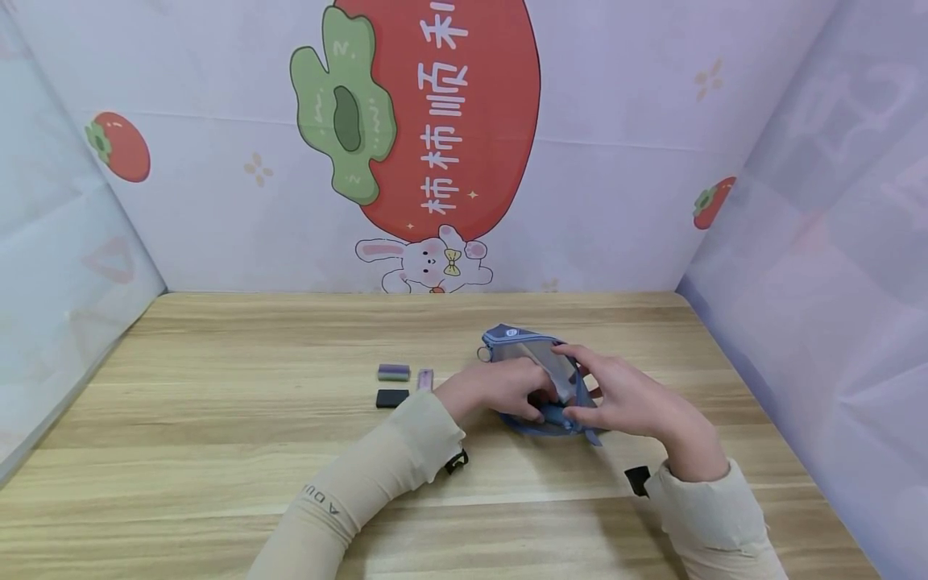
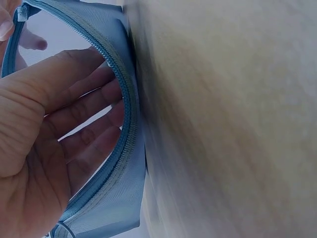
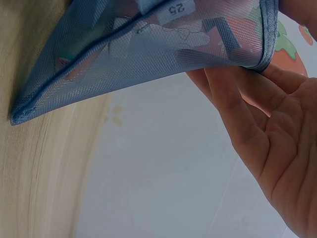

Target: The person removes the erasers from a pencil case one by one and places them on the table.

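Note:
A blue mesh zip pouch [image 1: 524, 350] stands unzipped on the table, its mouth facing me. My left hand [image 1: 513, 387] reaches into it; in the left wrist view the extended fingers [image 2: 81, 111] pass the blue zip [image 2: 130, 99], and their tips are hidden. At the pouch's right edge, my right hand [image 1: 629, 396] grips the rim between thumb and fingers. The right wrist view shows fingers [image 3: 230, 99] behind the mesh side [image 3: 148, 74] and a white "25" label [image 3: 177, 10]. Small things show dimly through the mesh; their kinds are unclear.
Left of the pouch lie a purple-and-green block-like item [image 1: 394, 372], a small black rectangular item [image 1: 392, 399] and a pale purple item [image 1: 425, 379], partly behind my left forearm. Printed walls [image 1: 616, 201] enclose the wooden table [image 1: 217, 435] at the back and sides.

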A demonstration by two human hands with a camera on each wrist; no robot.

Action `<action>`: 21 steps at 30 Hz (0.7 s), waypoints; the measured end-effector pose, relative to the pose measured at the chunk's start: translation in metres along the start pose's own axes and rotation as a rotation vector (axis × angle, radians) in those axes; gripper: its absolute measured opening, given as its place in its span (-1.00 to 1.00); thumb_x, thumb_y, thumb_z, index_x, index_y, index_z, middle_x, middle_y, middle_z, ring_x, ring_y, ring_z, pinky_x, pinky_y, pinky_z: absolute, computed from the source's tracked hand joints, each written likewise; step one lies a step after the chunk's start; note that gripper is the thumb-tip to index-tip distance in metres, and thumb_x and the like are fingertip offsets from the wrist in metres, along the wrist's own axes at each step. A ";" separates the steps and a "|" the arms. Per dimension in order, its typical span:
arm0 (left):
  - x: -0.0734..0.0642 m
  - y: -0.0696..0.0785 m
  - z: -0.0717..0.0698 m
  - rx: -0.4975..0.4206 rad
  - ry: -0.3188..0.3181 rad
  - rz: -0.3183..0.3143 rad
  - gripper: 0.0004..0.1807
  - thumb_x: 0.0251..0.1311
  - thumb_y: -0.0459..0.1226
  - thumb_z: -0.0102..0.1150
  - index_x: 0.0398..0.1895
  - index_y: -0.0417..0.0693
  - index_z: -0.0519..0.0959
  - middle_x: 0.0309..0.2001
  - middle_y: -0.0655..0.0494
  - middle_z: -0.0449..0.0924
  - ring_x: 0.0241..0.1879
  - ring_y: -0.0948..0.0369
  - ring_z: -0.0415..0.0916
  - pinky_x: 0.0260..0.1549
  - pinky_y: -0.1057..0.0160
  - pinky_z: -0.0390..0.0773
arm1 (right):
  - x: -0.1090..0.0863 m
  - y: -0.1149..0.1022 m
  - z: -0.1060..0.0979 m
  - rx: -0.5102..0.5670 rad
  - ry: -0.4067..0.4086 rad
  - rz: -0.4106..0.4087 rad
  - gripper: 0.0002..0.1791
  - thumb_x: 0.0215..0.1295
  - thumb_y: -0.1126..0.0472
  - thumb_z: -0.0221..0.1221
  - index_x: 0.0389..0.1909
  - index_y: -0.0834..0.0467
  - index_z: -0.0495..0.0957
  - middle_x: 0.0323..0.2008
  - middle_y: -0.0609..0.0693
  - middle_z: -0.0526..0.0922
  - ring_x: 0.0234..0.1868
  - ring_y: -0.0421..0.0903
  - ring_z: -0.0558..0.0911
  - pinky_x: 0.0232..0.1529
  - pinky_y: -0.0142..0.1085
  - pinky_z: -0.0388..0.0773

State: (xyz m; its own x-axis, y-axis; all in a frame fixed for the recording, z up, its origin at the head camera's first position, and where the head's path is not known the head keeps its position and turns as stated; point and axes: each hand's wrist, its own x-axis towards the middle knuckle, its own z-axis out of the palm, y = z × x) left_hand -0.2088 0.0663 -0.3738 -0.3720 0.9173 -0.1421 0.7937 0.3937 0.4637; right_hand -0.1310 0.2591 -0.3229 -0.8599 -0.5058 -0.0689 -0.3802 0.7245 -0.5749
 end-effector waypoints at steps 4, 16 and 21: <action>0.001 0.001 0.000 0.029 -0.018 0.001 -0.62 0.20 -0.24 0.35 0.09 -0.12 0.65 -0.08 0.14 0.71 -0.20 0.36 0.54 -0.15 0.53 0.48 | 0.000 0.001 -0.001 -0.007 0.004 -0.023 -0.15 0.23 0.18 0.34 0.46 0.25 0.15 0.14 0.25 0.56 0.12 0.13 0.58 -0.13 -0.23 0.67; 0.004 0.000 0.002 0.066 -0.079 -0.014 -0.58 0.23 -0.22 0.32 0.17 -0.04 0.62 -0.21 0.23 0.63 -0.31 0.34 0.44 -0.33 0.49 0.39 | 0.001 0.001 -0.002 -0.010 0.008 -0.031 -0.15 0.22 0.19 0.34 0.46 0.25 0.16 0.16 0.25 0.55 0.12 0.14 0.58 -0.13 -0.26 0.67; 0.002 0.000 0.003 0.075 -0.088 -0.004 -0.58 0.24 -0.24 0.29 0.19 -0.03 0.61 -0.10 0.21 0.62 -0.24 0.34 0.44 -0.25 0.49 0.40 | 0.001 0.001 0.000 -0.008 0.001 -0.024 -0.16 0.21 0.20 0.35 0.46 0.23 0.16 0.15 0.25 0.56 0.12 0.13 0.59 -0.13 -0.25 0.67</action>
State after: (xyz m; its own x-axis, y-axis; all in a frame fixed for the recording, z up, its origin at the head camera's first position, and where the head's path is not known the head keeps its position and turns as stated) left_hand -0.2080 0.0679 -0.3768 -0.3346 0.9160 -0.2214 0.8273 0.3980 0.3965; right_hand -0.1318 0.2594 -0.3231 -0.8508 -0.5226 -0.0544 -0.4033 0.7158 -0.5700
